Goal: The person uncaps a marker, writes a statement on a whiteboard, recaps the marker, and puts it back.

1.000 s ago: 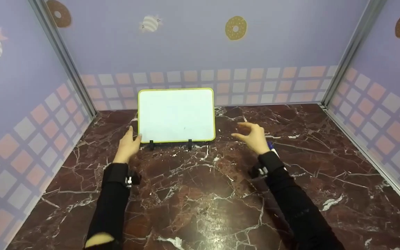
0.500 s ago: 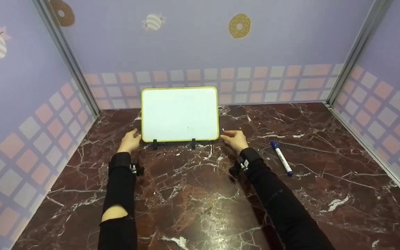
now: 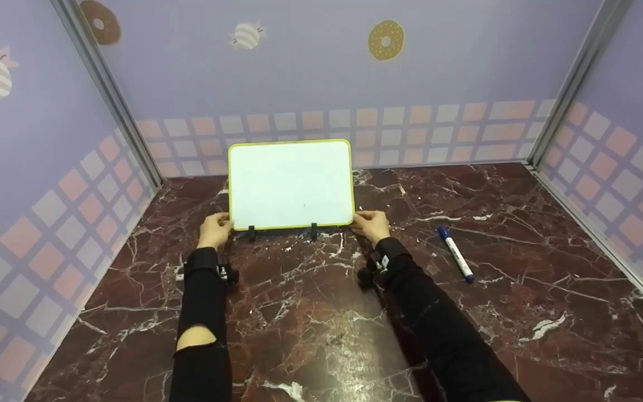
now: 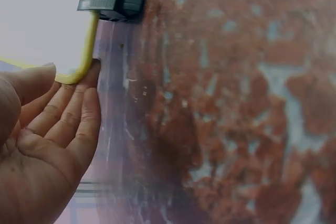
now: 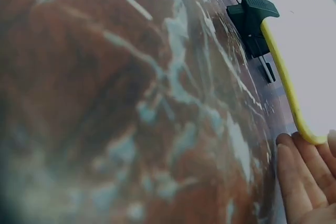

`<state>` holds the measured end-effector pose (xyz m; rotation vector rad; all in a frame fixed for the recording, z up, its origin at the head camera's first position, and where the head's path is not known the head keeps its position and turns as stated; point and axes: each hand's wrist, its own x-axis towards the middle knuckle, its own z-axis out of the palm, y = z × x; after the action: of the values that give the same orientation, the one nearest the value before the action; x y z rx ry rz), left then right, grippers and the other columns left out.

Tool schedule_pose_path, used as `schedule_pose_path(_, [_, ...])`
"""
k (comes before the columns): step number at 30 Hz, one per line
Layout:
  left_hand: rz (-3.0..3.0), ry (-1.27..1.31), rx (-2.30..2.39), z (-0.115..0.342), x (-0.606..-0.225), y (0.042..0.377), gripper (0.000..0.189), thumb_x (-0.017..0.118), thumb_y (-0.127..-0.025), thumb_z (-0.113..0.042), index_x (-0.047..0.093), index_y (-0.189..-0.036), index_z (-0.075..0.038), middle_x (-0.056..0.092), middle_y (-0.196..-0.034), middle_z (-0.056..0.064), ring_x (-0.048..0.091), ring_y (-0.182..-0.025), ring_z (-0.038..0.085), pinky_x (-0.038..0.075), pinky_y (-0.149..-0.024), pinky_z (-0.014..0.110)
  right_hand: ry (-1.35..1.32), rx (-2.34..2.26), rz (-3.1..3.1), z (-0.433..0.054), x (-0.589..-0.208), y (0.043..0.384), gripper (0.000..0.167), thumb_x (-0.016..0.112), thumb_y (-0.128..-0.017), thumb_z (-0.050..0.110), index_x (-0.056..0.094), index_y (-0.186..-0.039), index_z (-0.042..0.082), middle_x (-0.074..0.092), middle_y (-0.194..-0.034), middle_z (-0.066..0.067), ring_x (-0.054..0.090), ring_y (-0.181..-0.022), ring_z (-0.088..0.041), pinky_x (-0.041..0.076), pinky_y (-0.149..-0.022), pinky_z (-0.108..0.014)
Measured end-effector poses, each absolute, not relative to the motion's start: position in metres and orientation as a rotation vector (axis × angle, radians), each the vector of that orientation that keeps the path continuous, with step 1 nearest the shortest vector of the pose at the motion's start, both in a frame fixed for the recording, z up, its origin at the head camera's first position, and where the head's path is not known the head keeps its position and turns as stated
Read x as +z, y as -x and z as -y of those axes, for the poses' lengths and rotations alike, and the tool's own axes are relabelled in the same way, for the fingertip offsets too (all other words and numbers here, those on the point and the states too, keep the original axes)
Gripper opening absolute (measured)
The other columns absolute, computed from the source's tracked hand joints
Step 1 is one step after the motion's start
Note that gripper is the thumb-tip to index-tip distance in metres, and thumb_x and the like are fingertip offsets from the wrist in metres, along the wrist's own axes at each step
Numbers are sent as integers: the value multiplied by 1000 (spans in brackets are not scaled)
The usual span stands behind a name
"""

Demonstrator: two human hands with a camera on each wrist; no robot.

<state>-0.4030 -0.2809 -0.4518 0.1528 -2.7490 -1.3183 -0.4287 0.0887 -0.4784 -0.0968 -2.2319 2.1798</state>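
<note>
A small whiteboard [image 3: 291,184] with a yellow frame leans upright on a dark stand, whose two hooks [image 3: 314,231] catch its lower edge. At its lower left corner my left hand [image 3: 215,230] pinches the frame. In the left wrist view the thumb [image 4: 32,81] lies at the front and the fingers reach behind the corner. My right hand [image 3: 373,226] holds the lower right corner. The right wrist view shows its fingers [image 5: 307,174] behind the yellow edge, with the thumb tip just inside the picture. Most of the stand is hidden behind the board.
A white marker [image 3: 455,254] with blue ends lies on the dark red marbled tabletop [image 3: 310,312], right of my right forearm. Purple patterned panels [image 3: 299,72] enclose the table at the back and both sides.
My right hand has come leftward from beside the marker to the board's right corner, uncovering the marker. My left hand has closed in on the left corner. Both now grip the board.
</note>
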Motion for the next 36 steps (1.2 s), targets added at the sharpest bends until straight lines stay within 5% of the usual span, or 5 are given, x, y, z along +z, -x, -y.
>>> schedule_pose_path(9, [2745, -138, -1372, 282, -454, 396, 40, 53, -102, -9, 52, -135, 12, 59, -128, 33, 65, -112, 40, 58, -93, 41, 147, 2170, 2162, -93, -478, 432, 28, 64, -93, -3, 64, -116, -18, 68, -110, -33, 69, -65, -11, 62, -67, -21])
schedule_pose_path(18, [2732, 41, -1849, 289, -450, 390, 46, 54, -99, -1, 40, -135, 24, 56, -126, 34, 63, -84, 4, 60, -87, 23, 140, 2237, 2163, -107, -474, 429, 29, 62, -93, -6, 61, -117, -21, 69, -107, -32, 70, -64, -11, 63, -67, -23])
schedule_pose_path(26, [2806, 332, -2013, 293, -448, 381, 39, 54, -99, 3, 41, -129, 25, 67, -98, 6, 68, -86, 5, 59, -92, 28, 93, 2217, 2275, -127, -474, 428, 32, 61, -95, -3, 59, -122, -20, 70, -108, -31, 71, -68, -11, 63, -75, -27])
schedule_pose_path(32, [2828, 393, -2078, 289, -448, 378, 37, 54, -98, 4, 44, -128, 24, 69, -98, 5, 69, -89, 7, 59, -92, 28, 30, 2262, 2280, -139, -479, 426, 32, 58, -96, -4, 56, -122, -23, 70, -79, -7, 70, -66, -9, 63, -72, -24])
schedule_pose_path(36, [2846, 441, -2180, 285, -446, 376, 44, 56, -97, 4, 42, -134, 23, 72, -101, 3, 70, -92, 8, 59, -91, 26, -2, 2314, 2287, -148, -479, 422, 34, 57, -96, -5, 52, -123, -26, 69, -75, -4, 69, -66, -9, 63, -73, -24])
